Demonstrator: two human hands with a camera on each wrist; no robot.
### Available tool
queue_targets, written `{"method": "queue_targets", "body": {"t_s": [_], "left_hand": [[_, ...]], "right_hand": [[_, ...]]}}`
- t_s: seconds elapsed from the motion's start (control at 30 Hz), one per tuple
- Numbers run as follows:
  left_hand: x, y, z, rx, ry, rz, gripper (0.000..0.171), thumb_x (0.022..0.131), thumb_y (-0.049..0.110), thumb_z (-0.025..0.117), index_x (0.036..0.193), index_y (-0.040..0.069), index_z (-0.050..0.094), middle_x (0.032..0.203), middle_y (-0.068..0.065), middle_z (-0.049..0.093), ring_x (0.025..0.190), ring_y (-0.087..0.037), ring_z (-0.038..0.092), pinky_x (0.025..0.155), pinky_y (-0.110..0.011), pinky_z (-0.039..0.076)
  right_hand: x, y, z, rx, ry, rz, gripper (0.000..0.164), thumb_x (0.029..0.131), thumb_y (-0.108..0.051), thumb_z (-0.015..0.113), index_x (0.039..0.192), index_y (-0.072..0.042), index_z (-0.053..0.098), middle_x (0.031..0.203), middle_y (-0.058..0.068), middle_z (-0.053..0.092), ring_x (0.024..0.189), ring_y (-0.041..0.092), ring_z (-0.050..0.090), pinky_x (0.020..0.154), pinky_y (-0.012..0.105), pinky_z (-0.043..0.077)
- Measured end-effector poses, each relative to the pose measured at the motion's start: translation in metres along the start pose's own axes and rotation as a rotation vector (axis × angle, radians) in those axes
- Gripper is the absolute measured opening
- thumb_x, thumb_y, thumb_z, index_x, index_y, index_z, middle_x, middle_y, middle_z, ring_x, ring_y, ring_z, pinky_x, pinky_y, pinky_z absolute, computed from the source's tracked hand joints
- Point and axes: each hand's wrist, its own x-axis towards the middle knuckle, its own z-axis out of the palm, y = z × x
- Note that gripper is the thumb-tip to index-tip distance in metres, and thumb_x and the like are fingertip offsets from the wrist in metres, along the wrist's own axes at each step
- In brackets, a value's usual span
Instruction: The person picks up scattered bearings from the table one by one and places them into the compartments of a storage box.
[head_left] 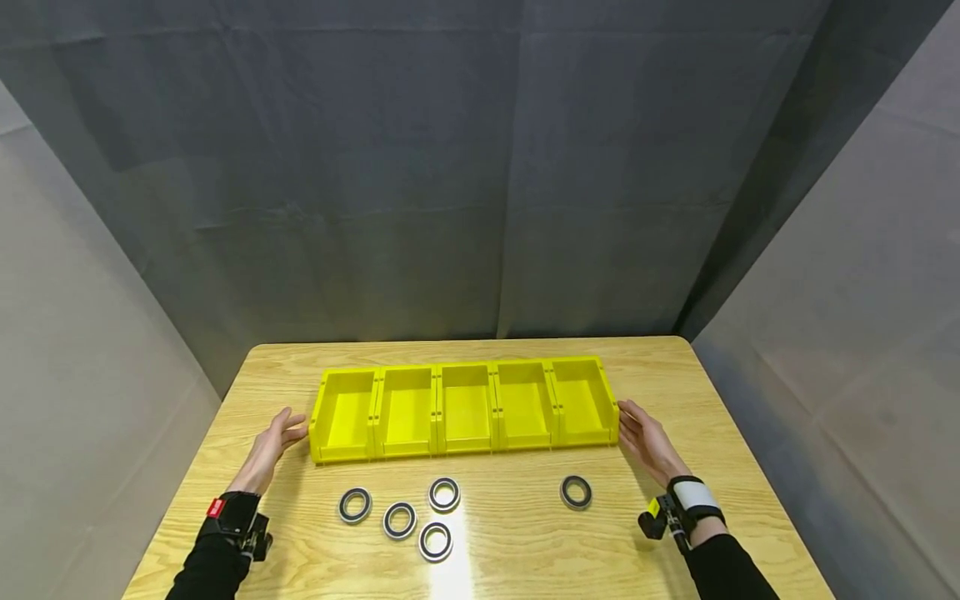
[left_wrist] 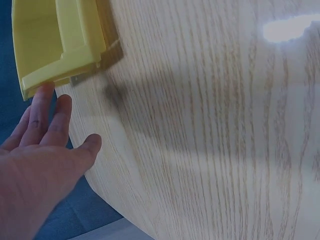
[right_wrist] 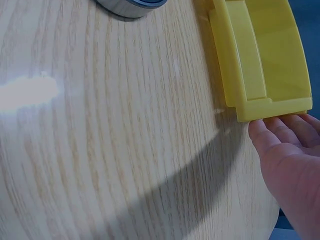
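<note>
Head view: The left hand (head_left: 273,446) stands at the near end of the yellow bin row (head_left: 465,442), fingers extended, grasping nothing. The right hand (head_left: 648,437) mirrors it at the opposite end, fingers fairly straight, likewise unclenched. The row, five compartments side by side, lies on the tabletop (head_left: 510,542) between the two hands. Four bearings (head_left: 424,546) sit closer to the person than the left hand and to its right, loosely clustered, apart from one another. A lone bearing (head_left: 566,493) lies left of the right hand, also nearer the person. Judgement: the step in hand looks like steadying or squaring the row from both ends; any shift of it would call for matched, gentle pressure from the two sides. Each wrist carries a strapped camera; the sleeves run off the lower edge.

Left wrist view: One corner of the row is just beyond the left hand's fingertips. The longest-reaching finger meets its lower edge and appears to touch; the thumb stands apart, to the right, on nothing. The rest of the row is cut off above. Bearings out of view.

Right wrist view: The end wall is directly ahead of the right hand, its fingertips meeting the underside of that wall as seen here. The very tips are hidden, so firmness of contact cannot be told. A metal ring, cut by the upper edge, lies well left of the hand; probably the lone bearing.
</note>
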Motion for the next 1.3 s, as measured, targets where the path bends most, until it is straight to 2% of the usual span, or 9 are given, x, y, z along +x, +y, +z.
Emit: {"method": "queue_targets", "body": {"t_s": [0.3,0.43,0.53,0.63,0.8,0.9,1.0,1.17,1.3], "left_hand": [[0.003,-0.001,-0.001,0.024,0.017,-0.011,0.088,0.104,0.062,0.007,0.156,-0.005,0.024,0.155,-0.035,0.034,0.150,-0.048,0.025,0.125,-0.063,0.010],[0.004,0.001,0.002,0.079,0.036,-0.010,0.085,0.105,0.061,0.008,0.157,-0.004,0.023,0.156,-0.034,0.032,0.151,-0.049,0.020,0.124,-0.064,0.010],[0.005,0.005,0.008,0.133,0.061,0.028,0.080,0.107,0.056,0.014,0.158,-0.005,0.017,0.161,-0.034,0.022,0.153,-0.049,0.014,0.126,-0.062,0.011],[0.004,0.008,0.015,0.191,0.098,0.065,0.078,0.108,0.052,0.022,0.160,-0.004,0.009,0.164,-0.034,0.009,0.154,-0.050,0.008,0.126,-0.062,0.012],[0.004,0.010,0.026,0.277,0.153,0.143,0.078,0.107,0.048,0.033,0.161,-0.001,0.005,0.166,-0.031,-0.004,0.155,-0.049,-0.003,0.124,-0.067,0.007],[0.005,0.012,0.031,0.331,0.171,0.234,0.078,0.107,0.044,0.039,0.160,-0.004,0.007,0.166,-0.030,-0.004,0.155,-0.048,-0.011,0.124,-0.067,0.001],[0.006,0.014,0.038,0.412,0.181,0.306,0.079,0.106,0.042,0.043,0.158,-0.006,0.010,0.165,-0.032,-0.001,0.154,-0.050,-0.013,0.123,-0.067,-0.004],[0.008,0.018,0.052,0.554,0.186,0.354,0.079,0.105,0.042,0.045,0.157,-0.008,0.014,0.165,-0.032,0.004,0.154,-0.051,-0.009,0.123,-0.067,-0.005],[0.009,0.021,0.066,0.593,0.184,0.381,0.077,0.105,0.040,0.045,0.158,-0.007,0.015,0.166,-0.030,0.004,0.154,-0.050,-0.008,0.123,-0.066,-0.005]], "right_hand": [[-0.002,-0.003,0.000,-0.006,0.021,0.018,0.070,0.111,-0.046,0.021,0.162,-0.004,-0.003,0.169,0.022,-0.001,0.158,0.036,0.005,0.129,0.046,0.013],[0.000,-0.005,0.000,-0.059,0.010,0.019,0.071,0.110,-0.047,0.020,0.162,-0.005,-0.004,0.168,0.025,-0.003,0.158,0.040,0.003,0.129,0.049,0.011],[0.002,-0.007,0.001,-0.112,0.026,0.012,0.071,0.111,-0.045,0.022,0.161,-0.004,-0.005,0.168,0.026,-0.003,0.157,0.042,0.003,0.129,0.051,0.011],[0.003,-0.007,0.002,-0.160,0.086,0.009,0.071,0.111,-0.042,0.027,0.161,-0.001,-0.002,0.168,0.028,0.001,0.156,0.044,0.009,0.129,0.054,0.014],[-0.001,-0.004,0.004,-0.288,0.209,0.002,0.069,0.110,-0.040,0.034,0.160,0.002,0.010,0.162,0.035,0.020,0.148,0.050,0.029,0.122,0.060,0.029],[-0.004,0.000,0.006,-0.382,0.265,-0.010,0.067,0.108,-0.040,0.038,0.157,0.003,0.020,0.154,0.035,0.032,0.140,0.051,0.041,0.113,0.060,0.041],[-0.007,0.002,0.008,-0.483,0.294,-0.012,0.063,0.107,-0.039,0.043,0.151,0.003,0.027,0.150,0.032,0.037,0.133,0.051,0.047,0.103,0.055,0.050],[-0.013,0.005,0.013,-0.675,0.309,-0.043,0.058,0.104,-0.035,0.052,0.145,0.001,0.033,0.148,0.033,0.040,0.128,0.052,0.051,0.097,0.055,0.051],[-0.016,0.014,0.021,-0.811,0.339,-0.105,0.059,0.099,-0.030,0.060,0.142,0.003,0.039,0.140,0.034,0.047,0.119,0.048,0.055,0.096,0.058,0.050]]}}
